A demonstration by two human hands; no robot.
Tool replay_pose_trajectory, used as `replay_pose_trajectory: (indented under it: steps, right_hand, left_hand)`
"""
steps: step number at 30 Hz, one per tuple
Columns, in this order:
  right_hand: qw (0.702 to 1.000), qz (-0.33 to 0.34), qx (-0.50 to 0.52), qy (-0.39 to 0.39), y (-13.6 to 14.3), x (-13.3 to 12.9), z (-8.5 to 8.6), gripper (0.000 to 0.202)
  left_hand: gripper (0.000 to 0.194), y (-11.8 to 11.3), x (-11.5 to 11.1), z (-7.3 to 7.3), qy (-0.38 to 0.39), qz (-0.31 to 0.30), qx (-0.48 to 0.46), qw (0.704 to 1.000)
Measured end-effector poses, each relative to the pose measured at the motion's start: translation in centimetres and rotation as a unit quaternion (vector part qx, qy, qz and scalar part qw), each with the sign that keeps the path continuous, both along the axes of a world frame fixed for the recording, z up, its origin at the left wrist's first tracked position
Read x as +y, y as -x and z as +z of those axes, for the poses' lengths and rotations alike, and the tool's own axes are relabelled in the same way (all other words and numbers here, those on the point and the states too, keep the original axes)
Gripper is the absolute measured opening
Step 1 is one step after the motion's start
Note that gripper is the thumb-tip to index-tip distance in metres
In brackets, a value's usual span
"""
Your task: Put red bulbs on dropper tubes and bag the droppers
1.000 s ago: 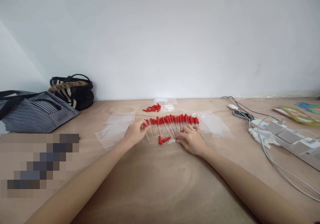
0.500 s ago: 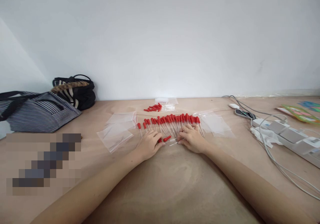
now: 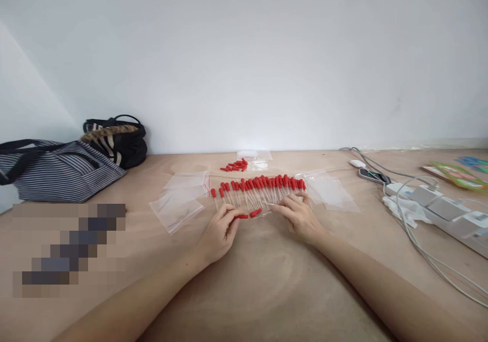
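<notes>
A row of clear droppers with red bulbs lies fanned across the middle of the table. My left hand is at the near left of the row, its fingers pinched on a loose red bulb. Another red bulb lies between my hands, beside some clear tubes. My right hand rests by the right part of the row, fingers apart, its index finger reaching toward the clear tubes. Whether that finger touches a tube is too small to tell.
Clear zip bags lie left and right of the row. Behind it are a pile of red bulbs and thin clear tubes. Two bags stand at the left; a power strip with cables is at the right.
My left hand has closed on a red bulb and shifted slightly left and nearer. My right hand has moved slightly right, its index finger now stretched out.
</notes>
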State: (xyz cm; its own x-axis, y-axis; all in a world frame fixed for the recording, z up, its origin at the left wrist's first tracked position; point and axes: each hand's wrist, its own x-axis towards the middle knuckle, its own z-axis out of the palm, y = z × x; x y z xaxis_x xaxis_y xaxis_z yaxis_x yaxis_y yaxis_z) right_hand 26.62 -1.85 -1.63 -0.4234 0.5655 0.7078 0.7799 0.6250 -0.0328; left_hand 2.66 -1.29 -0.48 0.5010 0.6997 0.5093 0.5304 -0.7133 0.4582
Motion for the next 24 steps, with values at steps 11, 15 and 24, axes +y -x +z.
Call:
replay_pose_trajectory:
  steps: [11,15,24]
  right_hand:
    - [0.996,0.020,0.073,-0.053,0.6,-0.1,-0.6,0.013]
    - [0.995,-0.024,0.060,-0.071,0.8,-0.3,-0.6,0.019]
    - [0.998,-0.023,0.061,0.010,2.3,-0.9,-0.5,0.024]
  left_hand:
    - [0.009,-0.1,0.1,-0.2,0.137,0.035,0.000,0.990]
    - [0.013,-0.1,0.3,-0.4,0.145,0.036,0.000,0.989]
    - [0.015,-0.2,0.9,-0.6,0.113,0.029,-0.004,0.993]
